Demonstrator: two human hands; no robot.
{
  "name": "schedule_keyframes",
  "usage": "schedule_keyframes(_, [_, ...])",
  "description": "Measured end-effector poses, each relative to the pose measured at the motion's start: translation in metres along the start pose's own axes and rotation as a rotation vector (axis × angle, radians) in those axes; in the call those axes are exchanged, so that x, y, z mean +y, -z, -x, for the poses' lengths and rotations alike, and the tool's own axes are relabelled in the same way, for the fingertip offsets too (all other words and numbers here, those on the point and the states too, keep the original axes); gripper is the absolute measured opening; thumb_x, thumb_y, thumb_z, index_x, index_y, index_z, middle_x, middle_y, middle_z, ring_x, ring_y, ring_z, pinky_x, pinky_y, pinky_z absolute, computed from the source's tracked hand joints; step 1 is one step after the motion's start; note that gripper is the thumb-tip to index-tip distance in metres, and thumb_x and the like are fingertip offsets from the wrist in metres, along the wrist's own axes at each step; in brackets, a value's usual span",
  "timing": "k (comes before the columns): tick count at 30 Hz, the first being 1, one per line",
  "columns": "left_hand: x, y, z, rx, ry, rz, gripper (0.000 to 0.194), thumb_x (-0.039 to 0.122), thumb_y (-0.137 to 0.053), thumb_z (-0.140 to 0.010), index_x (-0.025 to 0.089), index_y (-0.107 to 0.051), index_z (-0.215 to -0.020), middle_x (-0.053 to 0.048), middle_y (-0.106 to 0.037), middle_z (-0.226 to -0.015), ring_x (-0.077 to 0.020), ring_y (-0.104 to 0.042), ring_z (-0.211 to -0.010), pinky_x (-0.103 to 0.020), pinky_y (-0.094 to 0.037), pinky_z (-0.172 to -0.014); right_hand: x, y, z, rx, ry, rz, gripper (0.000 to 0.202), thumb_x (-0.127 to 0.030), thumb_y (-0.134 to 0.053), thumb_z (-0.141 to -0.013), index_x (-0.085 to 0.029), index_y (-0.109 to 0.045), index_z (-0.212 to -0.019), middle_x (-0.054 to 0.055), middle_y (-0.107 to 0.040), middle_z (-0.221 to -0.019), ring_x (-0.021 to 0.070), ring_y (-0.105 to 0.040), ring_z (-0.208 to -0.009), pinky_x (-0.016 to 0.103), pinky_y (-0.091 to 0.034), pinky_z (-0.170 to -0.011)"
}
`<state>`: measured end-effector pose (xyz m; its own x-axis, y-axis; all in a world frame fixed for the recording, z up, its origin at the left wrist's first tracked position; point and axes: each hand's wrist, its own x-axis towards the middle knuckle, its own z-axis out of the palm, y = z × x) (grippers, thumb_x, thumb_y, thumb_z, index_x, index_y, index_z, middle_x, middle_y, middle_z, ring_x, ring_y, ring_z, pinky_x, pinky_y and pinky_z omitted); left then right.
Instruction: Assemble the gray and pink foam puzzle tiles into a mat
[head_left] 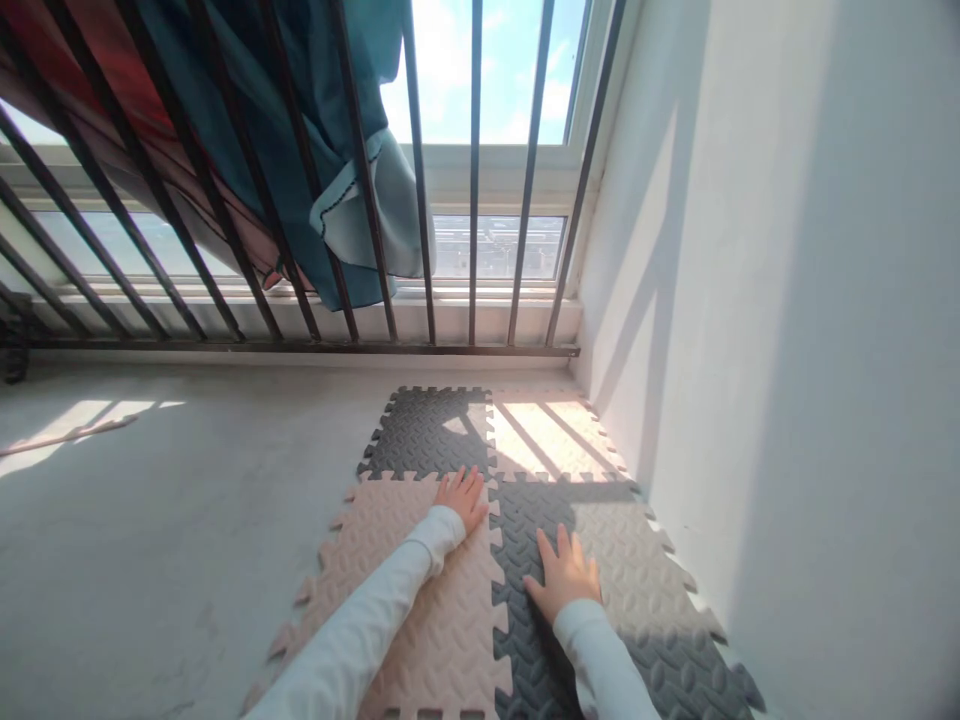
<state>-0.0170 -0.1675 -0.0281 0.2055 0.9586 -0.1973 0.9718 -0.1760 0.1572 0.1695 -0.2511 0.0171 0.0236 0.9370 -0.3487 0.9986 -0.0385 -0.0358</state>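
My left hand (462, 498) lies with fingers spread at the far right corner of a pink foam mat tile (435, 610), close to the seam between tiles. On a dark grey foam mat tile (622, 560) to its right rests my right hand (564, 572), fingers apart and nothing in it. Behind these two, another dark grey tile (427, 430) and a second pink tile (551, 430) form a back row. All have jigsaw edges and a raised tread pattern. Teeth along the middle seam look meshed; the near edge is partly cut off by the frame.
A white wall (840, 360) runs along the right side of the mat. Beyond it stands a dark metal railing (450, 350), with blue and red cloth (300, 170) hanging behind its bars before a window. Grey floor (150, 560) stretches left, with a thin stick-like object (82, 432) on it.
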Motion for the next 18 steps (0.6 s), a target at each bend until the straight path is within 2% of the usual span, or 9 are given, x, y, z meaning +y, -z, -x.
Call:
schedule_keyframes(3, [0.015, 0.006, -0.006, 0.014, 0.043, -0.012, 0.054, 0.040, -0.027, -0.079, 0.026, -0.028, -0.130, 0.001, -0.020, -0.141, -0.0220, -0.016, -0.128, -0.047, -0.015, -0.102, 0.016, 0.000, 0.016, -0.069, -0.071, 0.031, 0.064, -0.035, -0.049, -0.071, -0.027, -0.026, -0.130, 0.010, -0.020, -0.140, 0.0282, -0.017, -0.126, 0.050, -0.026, -0.093])
schedule_keyframes(6, [0.023, 0.028, -0.014, -0.103, 0.063, -0.052, 0.046, 0.034, -0.029, -0.079, 0.028, -0.040, -0.123, 0.000, -0.031, -0.137, -0.0226, -0.028, -0.123, -0.050, -0.017, -0.100, 0.025, -0.006, 0.028, -0.116, -0.077, 0.033, 0.073, -0.035, -0.058, -0.063, -0.024, -0.030, -0.129, 0.013, -0.021, -0.139, 0.0286, -0.019, -0.125, 0.044, -0.030, -0.093])
schedule_keyframes(8, [0.030, 0.036, -0.016, -0.171, 0.081, -0.062, 0.046, 0.038, -0.036, -0.076, 0.028, -0.043, -0.120, -0.003, -0.034, -0.135, -0.0255, -0.033, -0.120, -0.053, -0.019, -0.098, 0.025, -0.013, 0.038, -0.099, -0.086, 0.031, 0.074, -0.034, -0.060, -0.061, -0.025, -0.031, -0.129, 0.015, -0.022, -0.138, 0.0285, -0.021, -0.125, 0.043, -0.031, -0.092])
schedule_keyframes(11, [0.047, 0.025, -0.009, -0.144, 0.016, -0.028, 0.062, 0.048, -0.042, -0.071, 0.025, -0.033, -0.128, -0.007, -0.023, -0.140, -0.0285, -0.024, -0.124, -0.055, -0.016, -0.098, 0.022, -0.027, 0.057, -0.046, -0.119, 0.030, 0.072, -0.034, -0.059, -0.061, -0.029, -0.032, -0.128, 0.012, -0.027, -0.137, 0.0279, -0.024, -0.124, 0.045, -0.034, -0.088])
schedule_keyframes(13, [0.056, 0.010, 0.000, -0.094, -0.064, 0.003, 0.068, 0.052, -0.039, -0.071, 0.025, -0.024, -0.132, -0.006, -0.013, -0.143, -0.0277, -0.012, -0.128, -0.055, -0.012, -0.099, 0.020, -0.036, 0.069, -0.036, -0.144, 0.032, 0.070, -0.036, -0.058, -0.061, -0.031, -0.033, -0.127, 0.010, -0.025, -0.138, 0.0283, -0.022, -0.124, 0.048, -0.033, -0.088])
schedule_keyframes(15, [0.060, 0.002, 0.006, -0.074, -0.104, 0.016, 0.070, 0.054, -0.037, -0.072, 0.025, -0.021, -0.133, -0.005, -0.009, -0.143, -0.0273, -0.007, -0.129, -0.056, -0.009, -0.099, 0.020, -0.042, 0.076, -0.064, -0.141, 0.026, 0.070, -0.038, -0.056, -0.062, -0.030, -0.033, -0.127, 0.009, -0.021, -0.139, 0.0290, -0.020, -0.125, 0.051, -0.029, -0.090])
schedule_keyframes(18, [0.062, 0.009, 0.007, -0.129, -0.112, -0.013, 0.068, 0.054, -0.039, -0.071, 0.027, -0.023, -0.132, -0.005, -0.013, -0.143, -0.0279, -0.011, -0.128, -0.060, -0.006, -0.097, 0.021, -0.043, 0.078, -0.093, -0.118, 0.015, 0.070, -0.041, -0.056, -0.063, -0.029, -0.032, -0.128, 0.011, -0.020, -0.139, 0.0304, -0.019, -0.125, 0.052, -0.028, -0.090])
